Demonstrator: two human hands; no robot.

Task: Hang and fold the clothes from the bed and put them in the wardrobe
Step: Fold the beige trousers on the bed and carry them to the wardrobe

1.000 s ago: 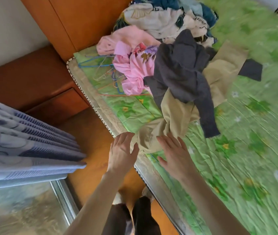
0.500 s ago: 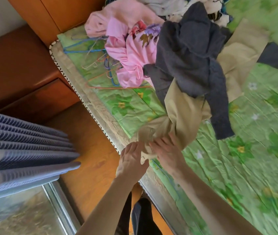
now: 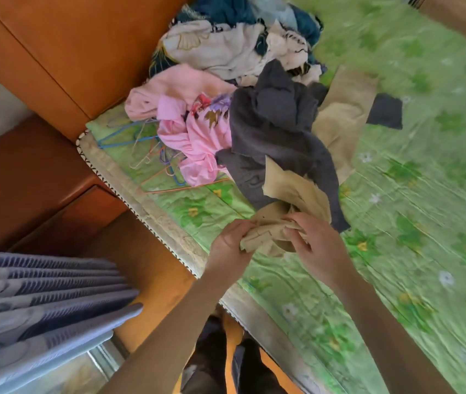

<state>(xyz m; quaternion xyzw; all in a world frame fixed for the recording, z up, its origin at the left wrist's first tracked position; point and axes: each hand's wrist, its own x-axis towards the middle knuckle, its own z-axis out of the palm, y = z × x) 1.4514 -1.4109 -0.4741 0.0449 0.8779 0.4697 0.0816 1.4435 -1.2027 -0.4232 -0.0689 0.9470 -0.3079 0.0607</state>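
Observation:
A pile of clothes lies on the bed [image 3: 414,211], which has a green flowered sheet. Beige trousers [image 3: 340,129] run from the pile toward me, their near end bunched between my hands. My left hand [image 3: 230,243] grips that bunched beige cloth from the left. My right hand [image 3: 315,245] grips it from the right. A dark grey garment [image 3: 277,123] is draped over the trousers. Left of it lie a pink garment [image 3: 195,137] and several wire hangers [image 3: 146,146]. White and blue clothes [image 3: 226,46] are heaped at the back.
Wooden wardrobe doors [image 3: 64,44] stand behind the bed's head end. A wooden bedside cabinet [image 3: 27,177] is at left. A blue-grey pleated curtain [image 3: 32,302] hangs at lower left over a window. The wooden floor [image 3: 152,268] runs along the bed's edge.
Both hands reached to the near end of the beige trousers, closed on it and gathered it up toward me. The view has shifted slightly.

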